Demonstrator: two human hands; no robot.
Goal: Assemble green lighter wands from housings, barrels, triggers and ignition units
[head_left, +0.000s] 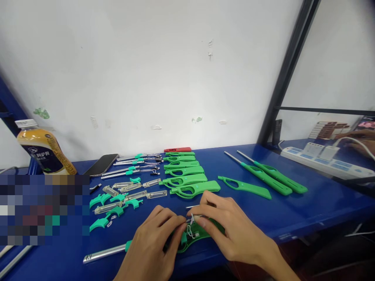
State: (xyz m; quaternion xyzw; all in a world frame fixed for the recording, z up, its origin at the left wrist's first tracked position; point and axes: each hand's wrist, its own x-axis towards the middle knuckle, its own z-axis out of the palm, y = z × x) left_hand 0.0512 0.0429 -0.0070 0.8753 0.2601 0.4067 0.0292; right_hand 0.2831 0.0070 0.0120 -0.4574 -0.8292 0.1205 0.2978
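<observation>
At the table's near edge lies a green lighter shell half (pixel 187 246) with white wires (pixel 191 231) inside. A silver lighter tube (pixel 105 253) sticks out of it to the left. My left hand (pixel 158 242) is closed over the shell, its thumb and index fingertips pinched beside the wires; what they grip is hidden. My right hand (pixel 231 226) rests over the shell's right part, thumb and index closed on a small pale part (pixel 192 218). Behind my fingers a thin metal piece (pixel 191 207) shows partly.
Green shells (pixel 196 188) lie stacked in a row, a red shell (pixel 177 149) farthest. Left are clear fuel tanks (pixel 134 196), teal triggers (pixel 99 224), tubes with wires (pixel 120 172), a phone (pixel 102 164) and a bottle (pixel 47 148). Right are assembled lighters (pixel 266 177) and a power strip (pixel 328 162).
</observation>
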